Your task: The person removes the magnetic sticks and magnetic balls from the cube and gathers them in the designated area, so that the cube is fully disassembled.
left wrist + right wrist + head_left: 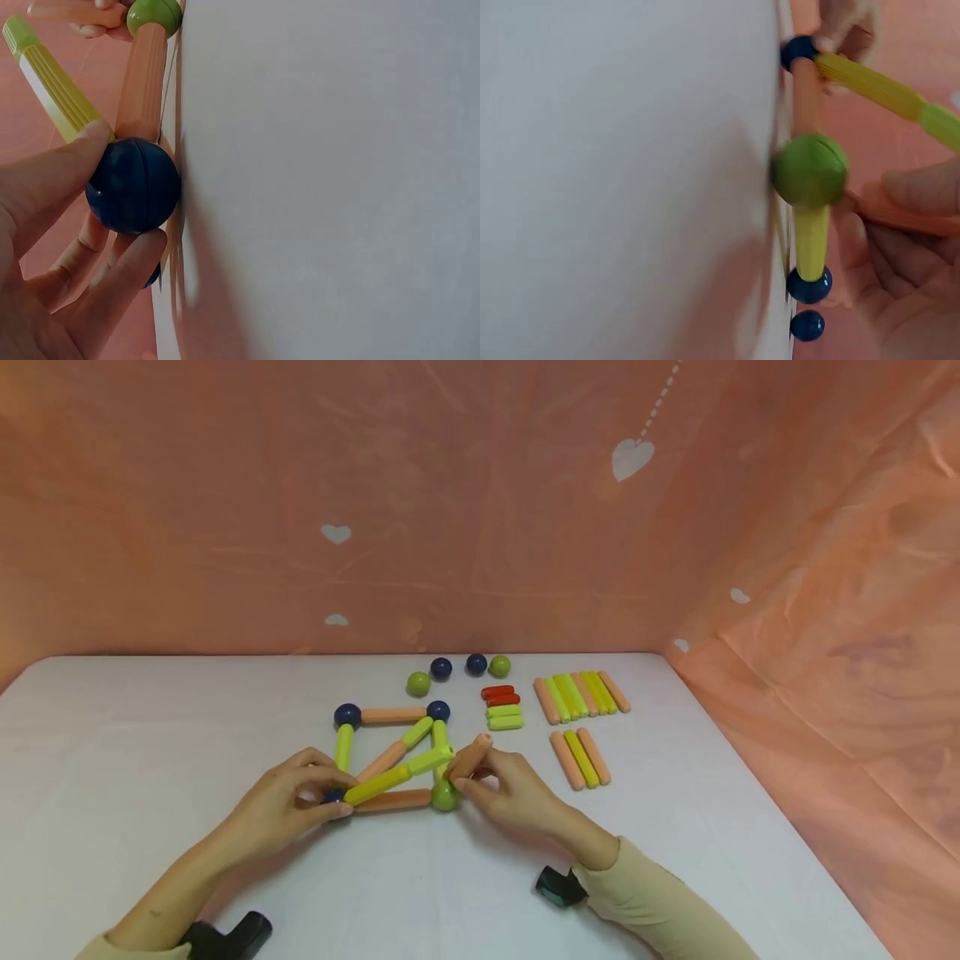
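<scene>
Though headcam obscures blue ball [135, 187], left wristcam clarifies.

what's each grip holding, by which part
Left grip: dark blue ball, by opposite sides. Right grip: peach rod, by its half nearest the green ball.

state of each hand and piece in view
left hand: pinching nearest blue ball
right hand: pinching orange stick
orange stick: tilted, lower end against green ball
yellow-lime rod: tilted up, far end free
frame: lying flat, diagonal across
far balls: unattached
far short sticks: unattached
far long sticks: unattached, two rows
</scene>
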The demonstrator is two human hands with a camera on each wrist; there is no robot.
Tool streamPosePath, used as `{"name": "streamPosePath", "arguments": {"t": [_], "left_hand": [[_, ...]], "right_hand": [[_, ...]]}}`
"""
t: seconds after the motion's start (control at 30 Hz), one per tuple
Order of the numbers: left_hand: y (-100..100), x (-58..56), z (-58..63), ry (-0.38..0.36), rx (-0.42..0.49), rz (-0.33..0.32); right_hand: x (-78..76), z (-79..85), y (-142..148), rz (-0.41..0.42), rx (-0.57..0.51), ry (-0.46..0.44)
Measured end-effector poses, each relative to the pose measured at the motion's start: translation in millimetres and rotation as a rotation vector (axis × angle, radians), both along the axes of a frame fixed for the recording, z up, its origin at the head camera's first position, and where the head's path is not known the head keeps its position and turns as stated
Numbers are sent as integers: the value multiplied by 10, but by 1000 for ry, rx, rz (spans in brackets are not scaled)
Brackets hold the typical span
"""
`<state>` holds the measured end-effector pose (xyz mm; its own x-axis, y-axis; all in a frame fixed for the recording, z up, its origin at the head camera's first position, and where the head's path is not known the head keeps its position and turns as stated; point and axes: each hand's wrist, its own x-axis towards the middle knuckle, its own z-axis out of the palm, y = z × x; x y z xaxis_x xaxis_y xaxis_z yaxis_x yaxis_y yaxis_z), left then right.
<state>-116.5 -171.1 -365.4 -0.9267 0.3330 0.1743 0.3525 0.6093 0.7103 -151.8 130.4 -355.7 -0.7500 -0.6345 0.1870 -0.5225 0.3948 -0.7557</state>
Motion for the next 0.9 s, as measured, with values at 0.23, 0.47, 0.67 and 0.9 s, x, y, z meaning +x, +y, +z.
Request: {"name": "streamPosePath", "arguments": {"t": [0.23,0.47,0.67,0.9], "left_hand": [[13,-13,-7,11,1,0],[8,-12,-33,12,-2,3],[15,-31,-64,-20,5,4],[19,-10,-70,-21,2,7]], "right_hand": [[-18,16,232,-126,-42,-38],[-45,42,537,-304,-17,-116],[-52,100,878,-495,27,-119],[-32,160,1320,-632,94,-43]]}}
